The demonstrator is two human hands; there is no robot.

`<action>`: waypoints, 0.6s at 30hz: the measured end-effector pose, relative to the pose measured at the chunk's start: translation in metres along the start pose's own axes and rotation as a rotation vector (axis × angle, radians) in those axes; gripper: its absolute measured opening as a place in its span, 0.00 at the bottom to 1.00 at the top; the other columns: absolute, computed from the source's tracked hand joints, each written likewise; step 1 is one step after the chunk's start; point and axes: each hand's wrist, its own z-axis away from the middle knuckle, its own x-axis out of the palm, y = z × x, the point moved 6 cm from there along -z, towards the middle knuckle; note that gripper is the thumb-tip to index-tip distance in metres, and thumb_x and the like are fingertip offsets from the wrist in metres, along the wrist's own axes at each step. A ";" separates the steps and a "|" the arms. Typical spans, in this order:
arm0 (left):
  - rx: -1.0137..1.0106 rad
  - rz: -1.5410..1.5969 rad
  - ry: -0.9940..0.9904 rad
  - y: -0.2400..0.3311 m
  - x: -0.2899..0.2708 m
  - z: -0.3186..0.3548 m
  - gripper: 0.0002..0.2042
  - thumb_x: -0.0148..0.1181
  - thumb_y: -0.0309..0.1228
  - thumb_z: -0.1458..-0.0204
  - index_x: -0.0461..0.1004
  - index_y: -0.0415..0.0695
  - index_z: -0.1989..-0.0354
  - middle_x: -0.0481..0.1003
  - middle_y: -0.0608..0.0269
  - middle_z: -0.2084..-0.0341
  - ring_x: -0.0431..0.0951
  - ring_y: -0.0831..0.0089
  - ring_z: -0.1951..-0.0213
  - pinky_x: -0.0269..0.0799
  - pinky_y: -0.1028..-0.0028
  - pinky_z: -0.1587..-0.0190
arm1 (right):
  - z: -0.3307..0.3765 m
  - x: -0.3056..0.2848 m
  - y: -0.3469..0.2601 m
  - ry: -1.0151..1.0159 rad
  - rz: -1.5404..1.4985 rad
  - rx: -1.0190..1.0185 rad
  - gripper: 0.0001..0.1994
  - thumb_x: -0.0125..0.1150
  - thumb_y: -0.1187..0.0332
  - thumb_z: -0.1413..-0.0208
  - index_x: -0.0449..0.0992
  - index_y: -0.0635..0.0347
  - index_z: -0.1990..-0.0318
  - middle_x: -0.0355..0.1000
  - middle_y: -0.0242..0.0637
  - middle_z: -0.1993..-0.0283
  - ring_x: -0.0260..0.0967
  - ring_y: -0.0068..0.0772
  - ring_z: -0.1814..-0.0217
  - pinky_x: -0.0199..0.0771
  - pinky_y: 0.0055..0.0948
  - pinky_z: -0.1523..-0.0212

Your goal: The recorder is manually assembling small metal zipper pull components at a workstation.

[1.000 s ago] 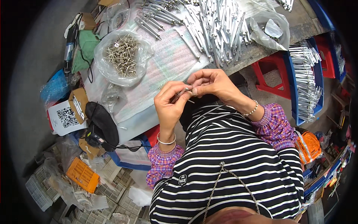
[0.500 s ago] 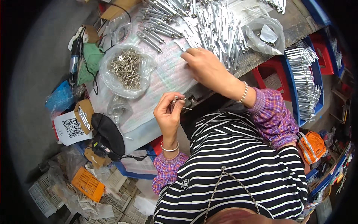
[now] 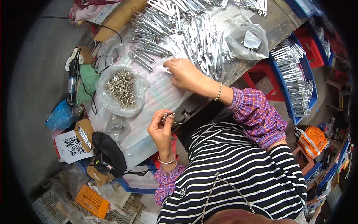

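Hard to read: the small silver metal pin-shaped part [image 3: 168,116] in the left hand [image 3: 161,130] is tiny, its exact shape unclear; thumb and forefinger are pinched together on it, a thin shaft poking out to the right of the fingertips. Right hand [image 3: 185,73] lies palm down, fingers bent and close together on the cloth; what sits under the fingertips is hidden, so can't tell if they grip anything. The person's lower body is cut off by the frame edge.

Surface: a worktable covered w/ a pale printed sheet [image 3: 160,97], dark wooden edge showing near the right wrist. Grey floor to the left, cluttered w/ boxes and crates.

Counts: 2 hands, each w/ 1 bracelet. Just beyond the right fingers, a big heap of silver metal rods [image 3: 201,41], too many to count. Left of both hands, 1 clear plastic bag of small metal screws [image 3: 121,89]. Further right of the right fingers, 1 clear bag w/ a white scrap [image 3: 249,42], then a blue plastic tray of more rods [image 3: 298,89]. 1 black pouch [image 3: 109,151] below-left of the left fingers.
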 end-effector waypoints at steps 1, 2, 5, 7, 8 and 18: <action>-0.004 0.006 0.016 0.001 0.000 0.000 0.03 0.61 0.21 0.53 0.74 0.37 0.70 0.67 0.74 0.77 0.58 0.89 0.79 0.49 0.87 0.77 | 0.000 -0.005 -0.001 0.015 -0.097 -0.009 0.15 0.53 0.78 0.64 0.72 0.68 0.63 0.71 0.49 0.73 0.70 0.53 0.70 0.71 0.39 0.67; -0.003 0.005 0.014 0.000 0.000 0.000 0.03 0.61 0.21 0.53 0.74 0.37 0.70 0.67 0.74 0.77 0.58 0.89 0.79 0.49 0.87 0.77 | 0.000 -0.010 -0.001 0.050 -0.127 0.036 0.15 0.55 0.75 0.62 0.75 0.66 0.63 0.73 0.47 0.76 0.72 0.45 0.73 0.72 0.33 0.69; -0.015 0.024 0.089 -0.009 -0.011 0.001 0.03 0.60 0.21 0.52 0.73 0.38 0.69 0.66 0.74 0.79 0.57 0.90 0.81 0.48 0.87 0.79 | 0.010 -0.025 -0.018 -0.040 -0.449 0.108 0.13 0.58 0.73 0.59 0.76 0.67 0.63 0.71 0.44 0.78 0.69 0.32 0.78 0.70 0.26 0.72; 0.029 0.062 0.120 -0.002 -0.007 -0.001 0.03 0.60 0.21 0.51 0.73 0.38 0.68 0.65 0.75 0.81 0.56 0.91 0.82 0.46 0.87 0.81 | 0.031 -0.026 -0.017 -0.194 -0.690 0.297 0.12 0.60 0.70 0.53 0.76 0.69 0.62 0.73 0.35 0.76 0.68 0.18 0.75 0.68 0.20 0.72; 0.021 0.054 0.133 0.000 -0.003 -0.002 0.03 0.60 0.21 0.51 0.73 0.38 0.68 0.65 0.75 0.81 0.56 0.91 0.82 0.46 0.87 0.81 | 0.045 -0.024 -0.015 -0.238 -0.878 0.397 0.12 0.60 0.70 0.51 0.76 0.69 0.62 0.73 0.34 0.74 0.69 0.19 0.73 0.68 0.19 0.71; 0.038 0.094 0.036 0.008 0.027 0.004 0.04 0.59 0.17 0.54 0.74 0.35 0.69 0.69 0.70 0.71 0.61 0.88 0.75 0.54 0.88 0.75 | 0.130 -0.001 -0.023 -0.376 -1.571 0.993 0.12 0.56 0.69 0.44 0.72 0.67 0.55 0.72 0.35 0.66 0.71 0.22 0.65 0.79 0.25 0.64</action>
